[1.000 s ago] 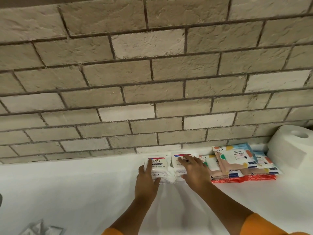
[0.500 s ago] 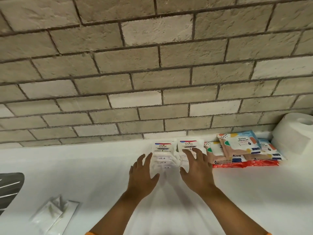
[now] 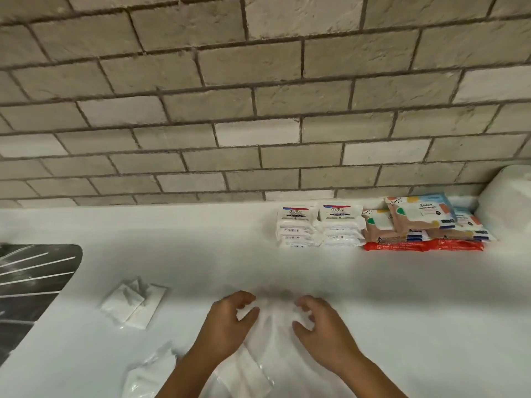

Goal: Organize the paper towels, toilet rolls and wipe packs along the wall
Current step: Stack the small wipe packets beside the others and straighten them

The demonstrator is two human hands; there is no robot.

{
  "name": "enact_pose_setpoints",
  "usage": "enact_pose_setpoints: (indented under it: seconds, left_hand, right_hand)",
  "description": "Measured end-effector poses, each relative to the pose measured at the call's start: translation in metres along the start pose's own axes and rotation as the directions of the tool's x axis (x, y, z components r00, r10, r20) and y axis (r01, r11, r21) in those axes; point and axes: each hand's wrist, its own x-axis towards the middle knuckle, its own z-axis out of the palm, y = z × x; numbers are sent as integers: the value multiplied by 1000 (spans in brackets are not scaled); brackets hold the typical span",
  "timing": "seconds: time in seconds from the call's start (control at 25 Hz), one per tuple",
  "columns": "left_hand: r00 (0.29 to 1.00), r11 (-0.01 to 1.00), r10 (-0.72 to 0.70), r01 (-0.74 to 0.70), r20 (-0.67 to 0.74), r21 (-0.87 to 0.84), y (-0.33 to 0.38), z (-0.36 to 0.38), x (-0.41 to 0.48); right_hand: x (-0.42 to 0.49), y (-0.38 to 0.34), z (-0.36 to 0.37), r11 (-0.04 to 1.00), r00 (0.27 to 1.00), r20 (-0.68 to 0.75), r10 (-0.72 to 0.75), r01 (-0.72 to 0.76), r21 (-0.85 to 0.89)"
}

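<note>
A: How much of the tidying looks done?

B: A fair part. Against the brick wall (image 3: 258, 110) two stacks of white wipe packs (image 3: 319, 225) stand side by side, touching. Just right of them the colourful wipe packs (image 3: 416, 219) are piled on a red pack (image 3: 422, 245), and at the far right edge a white paper roll (image 3: 505, 202) stands by the wall, partly cut off by the frame.

A: And what is left?

B: Loose white packets, well apart from the wall. One small pile (image 3: 133, 304) lies on the table (image 3: 201, 248) near the dark sink (image 3: 31, 282); another packet (image 3: 149, 374) lies at the bottom edge, and a clear-wrapped white packet (image 3: 253, 366) lies between the wrists. I judge these still need moving to the row. Whether they are tissues or wipes, I cannot tell.

A: The hands?

B: Both are low over the table, empty. The left hand (image 3: 227, 326) and right hand (image 3: 321, 328) have fingers curled and loosely apart, pinching nothing, above the wrapped packet. I would guess that one goes next.

A: Room along the wall?

B: Plenty of bare table left of the white stacks.
</note>
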Motion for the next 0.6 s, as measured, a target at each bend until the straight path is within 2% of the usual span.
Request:
enact_pose_setpoints:
  seconds: [0.16,0.36,0.48,0.6]
  left_hand:
    - [997,996,-81,81,7,-29,-22,-11,-48]
    - [991,992,-128,127,-34,-24,-46,-27,-95]
    - [989,992,-123,125,-76,23,-53,-34,-110]
    - [989,990,-120,125,-82,61,-63,-48,-119]
  right_hand:
    - [-23,-8,29,997,978,209,23,-8,-73]
    - [-27,-29,54,989,943,321,81,-35,-146]
    - [-31,-47,76,959,941,319,115,-22,-282]
    - [-36,-61,98,900,958,275,83,47,-433]
